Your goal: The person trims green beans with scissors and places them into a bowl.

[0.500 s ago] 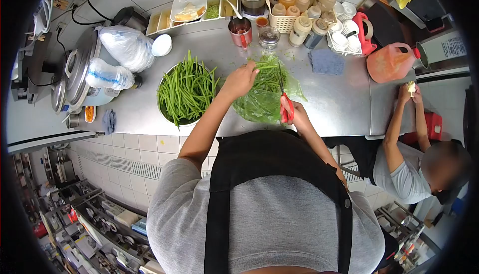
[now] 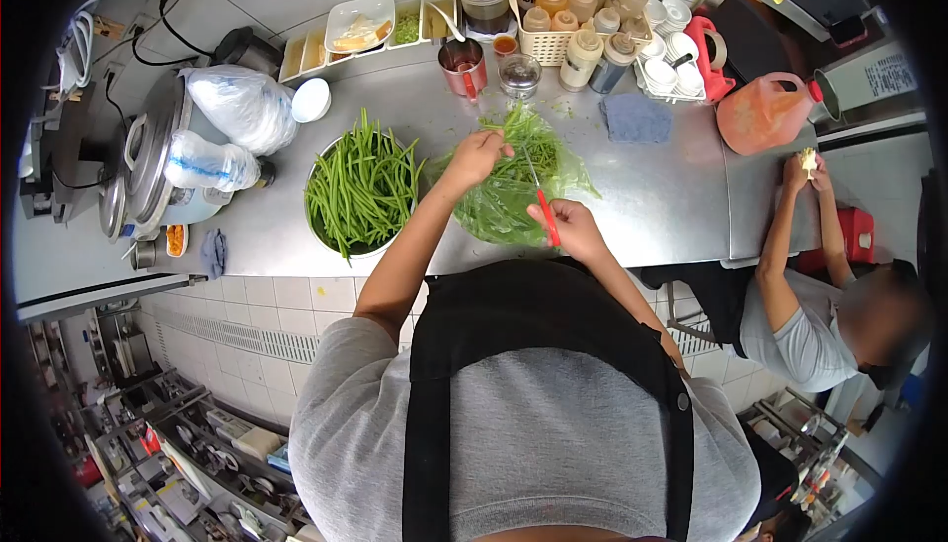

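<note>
My right hand [image 2: 576,229] is closed around red-handled scissors [image 2: 545,208], whose blades point up over a clear plastic bag [image 2: 494,214] with cut green pieces in and on it. Above the bag's left part, my left hand [image 2: 481,156] pinches the end of some green beans [image 2: 513,130]; the blades lie just to their right. Long whole green beans [image 2: 363,185] fill a round metal bowl [image 2: 314,214] left of my left hand.
Behind the bag stand a red metal cup [image 2: 464,68], a glass jar [image 2: 519,76] and a basket of squeeze bottles [image 2: 551,45]. A blue cloth [image 2: 637,118] and an orange jug [image 2: 765,116] are to the right. Another person [image 2: 805,315] holds something pale at far right.
The scissor blades have closed and their handles have come together in my right hand. The view has shifted slightly.
</note>
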The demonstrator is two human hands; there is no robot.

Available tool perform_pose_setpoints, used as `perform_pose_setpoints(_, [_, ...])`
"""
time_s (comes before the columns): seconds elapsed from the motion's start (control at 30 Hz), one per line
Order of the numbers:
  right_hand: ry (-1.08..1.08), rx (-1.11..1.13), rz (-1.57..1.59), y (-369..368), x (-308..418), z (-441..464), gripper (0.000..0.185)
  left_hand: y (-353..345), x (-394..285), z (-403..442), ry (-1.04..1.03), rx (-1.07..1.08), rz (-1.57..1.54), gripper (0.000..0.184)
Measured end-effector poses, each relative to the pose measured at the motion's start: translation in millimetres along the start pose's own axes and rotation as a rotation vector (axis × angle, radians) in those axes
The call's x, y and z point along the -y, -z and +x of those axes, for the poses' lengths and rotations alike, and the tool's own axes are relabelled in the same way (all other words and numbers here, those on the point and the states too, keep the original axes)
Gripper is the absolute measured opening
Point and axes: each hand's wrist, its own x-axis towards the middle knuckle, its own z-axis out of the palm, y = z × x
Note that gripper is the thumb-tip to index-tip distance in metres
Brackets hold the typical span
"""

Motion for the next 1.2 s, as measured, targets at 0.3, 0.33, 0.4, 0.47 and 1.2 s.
perform_pose_setpoints(0.3, [0.042,-0.001,-0.012,7.4,12.0,-7.0,0.05,2.6,-4.3,-1.2,-0.041,0.041,0.008,0.035])
perform_pose_setpoints(0.33, [0.042,-0.001,-0.012,7.5,13.6,-7.8,0.05,2.5,-5.1,-1.8,-0.082,0.025,0.04,0.035])
perform_pose_setpoints(0.4, [0.021,0.01,-0.013,7.3,17.4,-9.5,0.049,2.2,-7.6,-3.8,-0.123,0.008,0.073,0.034])
perform_pose_setpoints(0.47, [0.033,0.016,-0.016,7.5,15.2,-9.2,0.049,2.2,-11.2,-5.3,-0.093,-0.029,0.132,0.034])
perform_pose_setpoints(1.2, [0.177,-0.096,0.103,1.0,31.2,3.0,0.047,12.4,-54.9,-30.0,-0.409,-0.265,0.321,0.014])
